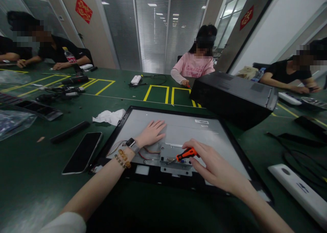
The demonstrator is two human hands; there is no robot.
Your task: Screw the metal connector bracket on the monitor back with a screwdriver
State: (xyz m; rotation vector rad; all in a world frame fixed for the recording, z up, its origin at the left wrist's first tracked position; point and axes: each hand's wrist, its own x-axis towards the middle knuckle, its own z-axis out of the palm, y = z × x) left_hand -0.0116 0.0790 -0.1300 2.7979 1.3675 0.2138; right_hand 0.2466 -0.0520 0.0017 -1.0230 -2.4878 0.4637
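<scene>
In front of me a flat screen panel lies with its grey metal back up, framed in black. My left hand rests flat on that back, fingers spread; a watch and beads are on the wrist. An orange and black screwdriver is in my right hand, gripped between thumb and fingers. Its shaft points down-left at a metal bracket with connectors at the panel's near edge; whether the tip touches a screw I cannot tell. Thin wires run from the bracket leftward, under my left wrist.
A phone and a black bar lie left of the panel, near a crumpled tissue. A large black casing stands behind to the right. A white device lies at right. Several people sit around the green table.
</scene>
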